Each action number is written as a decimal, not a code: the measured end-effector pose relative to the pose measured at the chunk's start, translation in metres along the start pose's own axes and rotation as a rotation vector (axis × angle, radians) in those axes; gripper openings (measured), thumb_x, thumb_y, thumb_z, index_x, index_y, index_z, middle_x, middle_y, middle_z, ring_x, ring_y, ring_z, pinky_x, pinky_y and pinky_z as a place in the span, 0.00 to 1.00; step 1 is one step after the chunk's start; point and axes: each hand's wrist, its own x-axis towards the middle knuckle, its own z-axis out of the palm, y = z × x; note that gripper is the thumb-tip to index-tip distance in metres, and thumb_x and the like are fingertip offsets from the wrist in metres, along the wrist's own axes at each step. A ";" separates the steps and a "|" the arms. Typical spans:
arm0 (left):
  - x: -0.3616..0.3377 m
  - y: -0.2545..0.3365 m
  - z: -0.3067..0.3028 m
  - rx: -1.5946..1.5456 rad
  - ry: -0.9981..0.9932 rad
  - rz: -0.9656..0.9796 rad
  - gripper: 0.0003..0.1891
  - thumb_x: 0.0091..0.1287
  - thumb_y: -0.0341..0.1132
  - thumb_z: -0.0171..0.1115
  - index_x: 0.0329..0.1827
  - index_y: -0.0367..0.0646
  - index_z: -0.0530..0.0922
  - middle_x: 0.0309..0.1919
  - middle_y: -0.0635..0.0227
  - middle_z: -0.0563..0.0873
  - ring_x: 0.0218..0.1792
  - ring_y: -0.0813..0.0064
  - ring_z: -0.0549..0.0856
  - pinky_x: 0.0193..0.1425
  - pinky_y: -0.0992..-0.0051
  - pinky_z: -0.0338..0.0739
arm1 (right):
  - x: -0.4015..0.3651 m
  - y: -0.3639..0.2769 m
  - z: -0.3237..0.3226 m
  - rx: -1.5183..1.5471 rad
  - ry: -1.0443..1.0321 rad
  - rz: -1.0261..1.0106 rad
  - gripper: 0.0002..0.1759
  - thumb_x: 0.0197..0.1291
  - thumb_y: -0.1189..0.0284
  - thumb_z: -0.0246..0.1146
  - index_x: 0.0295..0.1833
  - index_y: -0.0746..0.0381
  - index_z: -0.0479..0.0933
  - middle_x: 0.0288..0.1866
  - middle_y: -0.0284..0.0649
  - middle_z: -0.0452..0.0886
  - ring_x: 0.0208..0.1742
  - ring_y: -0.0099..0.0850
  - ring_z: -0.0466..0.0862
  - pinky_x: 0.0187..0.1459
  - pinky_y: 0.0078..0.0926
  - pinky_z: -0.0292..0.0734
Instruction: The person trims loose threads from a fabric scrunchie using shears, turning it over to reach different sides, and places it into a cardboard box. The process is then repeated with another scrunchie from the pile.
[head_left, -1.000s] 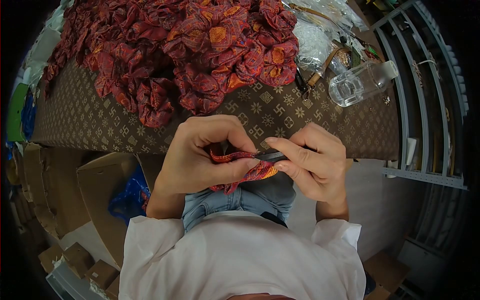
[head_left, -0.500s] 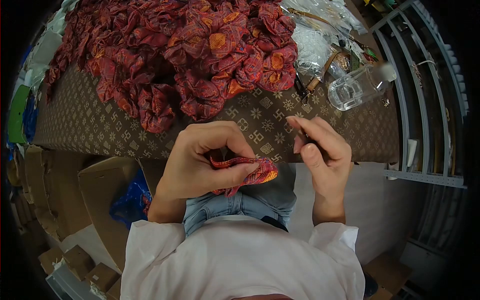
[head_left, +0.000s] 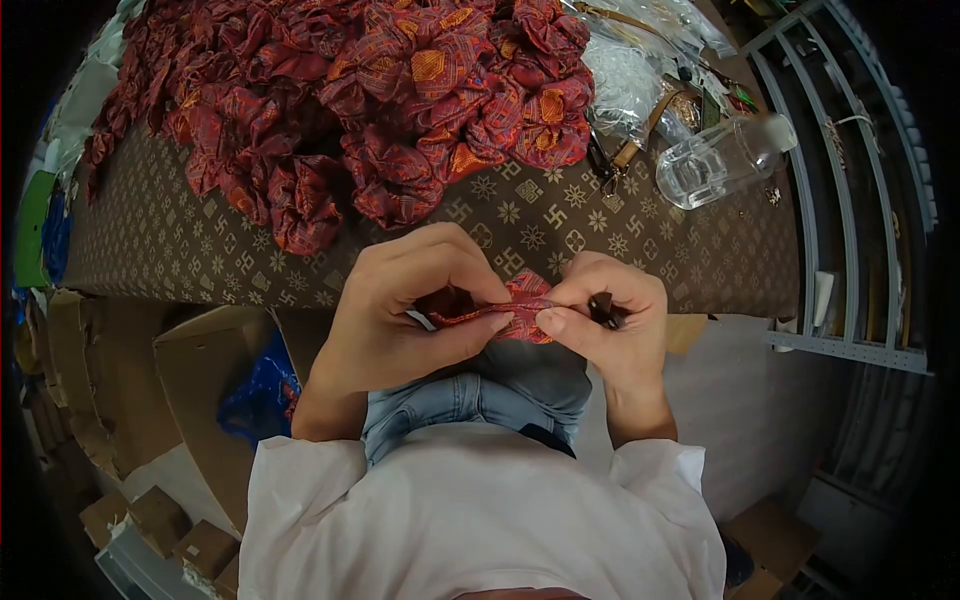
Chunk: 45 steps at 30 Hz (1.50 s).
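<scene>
Just above my lap, a small piece of red patterned fabric (head_left: pixel 527 290) is stretched between my two hands. My left hand (head_left: pixel 415 305) pinches its folded edge between thumb and forefinger, and part of the cloth lies inside the curl of the fingers. From the other side, my right hand (head_left: pixel 620 315) grips the same edge with thumb and fingertips, close to the left thumb. A small dark thing (head_left: pixel 604 310) shows within the right hand's curled fingers; its kind cannot be made out.
A large heap of gathered red patterned fabric pieces (head_left: pixel 390 110) covers the back of the cloth-covered table (head_left: pixel 560 225). At its right lie a clear bottle (head_left: pixel 715 165) on its side, plastic bags (head_left: pixel 620 90) and straps. A metal rack (head_left: pixel 850 345) stands right; cardboard boxes (head_left: pixel 215 370) sit lower left.
My right hand has moved left and closed on the fabric's edge, having been apart from it. The cloth's free end now spreads up and down between the hands. My left hand keeps its pinch.
</scene>
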 end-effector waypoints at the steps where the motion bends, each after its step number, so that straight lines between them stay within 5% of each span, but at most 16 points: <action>1: -0.001 -0.001 0.001 0.011 0.025 0.007 0.09 0.41 0.21 0.65 0.26 0.39 0.77 0.24 0.68 0.77 0.23 0.77 0.76 0.24 0.80 0.66 | -0.001 0.001 -0.001 -0.061 0.028 -0.049 0.04 0.45 0.81 0.65 0.28 0.68 0.77 0.23 0.30 0.71 0.23 0.14 0.67 0.25 0.12 0.59; 2: -0.002 -0.004 0.001 0.005 0.025 0.004 0.09 0.41 0.21 0.65 0.26 0.39 0.77 0.24 0.68 0.77 0.23 0.77 0.76 0.24 0.80 0.66 | -0.002 0.002 -0.001 -0.064 0.029 -0.042 0.04 0.45 0.81 0.65 0.28 0.68 0.77 0.23 0.30 0.71 0.23 0.14 0.67 0.25 0.12 0.59; 4: 0.000 -0.013 0.000 0.184 0.030 0.358 0.09 0.40 0.22 0.65 0.25 0.41 0.77 0.23 0.69 0.76 0.23 0.74 0.75 0.26 0.77 0.65 | -0.003 0.005 -0.003 0.054 0.022 0.031 0.05 0.44 0.83 0.65 0.29 0.68 0.76 0.22 0.30 0.70 0.23 0.14 0.65 0.25 0.12 0.58; 7: 0.000 -0.015 0.001 0.304 0.054 0.481 0.08 0.39 0.25 0.65 0.24 0.42 0.77 0.22 0.70 0.76 0.23 0.73 0.74 0.28 0.75 0.64 | -0.004 0.008 -0.001 0.050 0.050 -0.007 0.07 0.42 0.84 0.65 0.30 0.67 0.76 0.22 0.30 0.68 0.22 0.14 0.64 0.25 0.12 0.57; 17: -0.001 -0.016 0.011 0.524 0.236 0.610 0.08 0.39 0.27 0.67 0.22 0.42 0.77 0.25 0.69 0.75 0.27 0.71 0.73 0.30 0.73 0.66 | -0.009 0.016 0.009 -0.091 0.163 -0.143 0.08 0.42 0.85 0.65 0.30 0.67 0.75 0.22 0.31 0.69 0.22 0.16 0.66 0.25 0.12 0.59; 20: -0.008 -0.008 0.019 0.574 0.457 0.482 0.10 0.39 0.28 0.69 0.24 0.43 0.77 0.27 0.67 0.74 0.30 0.69 0.72 0.30 0.74 0.66 | -0.010 0.024 0.016 -0.159 0.352 -0.253 0.07 0.42 0.85 0.64 0.29 0.66 0.74 0.21 0.31 0.69 0.22 0.16 0.67 0.25 0.12 0.59; 22: -0.028 0.000 0.016 0.521 0.297 0.234 0.12 0.39 0.28 0.71 0.28 0.43 0.78 0.27 0.65 0.73 0.30 0.68 0.72 0.31 0.75 0.67 | -0.012 0.030 0.020 -0.226 0.471 -0.334 0.07 0.43 0.85 0.64 0.29 0.66 0.74 0.21 0.33 0.71 0.21 0.17 0.69 0.24 0.13 0.61; 24: -0.029 -0.009 0.027 0.486 0.252 0.191 0.13 0.41 0.27 0.70 0.31 0.40 0.77 0.30 0.64 0.74 0.30 0.68 0.73 0.32 0.76 0.68 | -0.013 0.030 0.026 -0.319 0.461 -0.358 0.08 0.42 0.85 0.64 0.30 0.66 0.74 0.22 0.34 0.72 0.21 0.18 0.70 0.23 0.14 0.62; 28: -0.023 -0.026 0.044 0.137 0.357 0.039 0.13 0.46 0.27 0.68 0.34 0.35 0.76 0.33 0.62 0.76 0.31 0.70 0.76 0.35 0.78 0.71 | -0.014 0.038 0.032 -0.582 0.421 -0.416 0.10 0.39 0.85 0.65 0.31 0.66 0.74 0.23 0.36 0.73 0.21 0.21 0.72 0.22 0.17 0.65; 30: -0.026 -0.030 0.051 -0.357 0.414 -0.286 0.10 0.50 0.25 0.64 0.35 0.35 0.76 0.33 0.63 0.77 0.31 0.75 0.76 0.35 0.80 0.70 | -0.013 0.038 0.034 -0.548 0.378 -0.372 0.11 0.39 0.85 0.65 0.31 0.66 0.74 0.23 0.36 0.73 0.21 0.21 0.72 0.22 0.17 0.65; 34: -0.022 -0.034 0.042 -0.409 0.375 -0.270 0.06 0.53 0.23 0.60 0.35 0.34 0.76 0.31 0.65 0.77 0.32 0.79 0.76 0.35 0.82 0.70 | -0.011 0.034 0.038 -0.254 0.302 -0.123 0.11 0.41 0.85 0.64 0.34 0.67 0.76 0.23 0.35 0.73 0.23 0.20 0.72 0.24 0.15 0.65; 39: -0.017 -0.030 0.027 -0.085 0.228 -0.120 0.05 0.55 0.21 0.56 0.35 0.34 0.76 0.30 0.67 0.77 0.31 0.81 0.76 0.33 0.83 0.69 | -0.005 0.000 0.012 -0.440 0.322 -0.188 0.13 0.42 0.85 0.63 0.38 0.65 0.78 0.24 0.33 0.71 0.23 0.17 0.70 0.24 0.12 0.62; 45: -0.017 -0.015 0.017 -0.377 -0.014 -0.299 0.06 0.58 0.22 0.53 0.37 0.32 0.76 0.31 0.69 0.75 0.33 0.85 0.73 0.36 0.86 0.65 | 0.015 0.003 0.008 -0.517 0.053 -0.251 0.09 0.44 0.82 0.62 0.35 0.66 0.77 0.23 0.36 0.70 0.21 0.22 0.69 0.23 0.16 0.62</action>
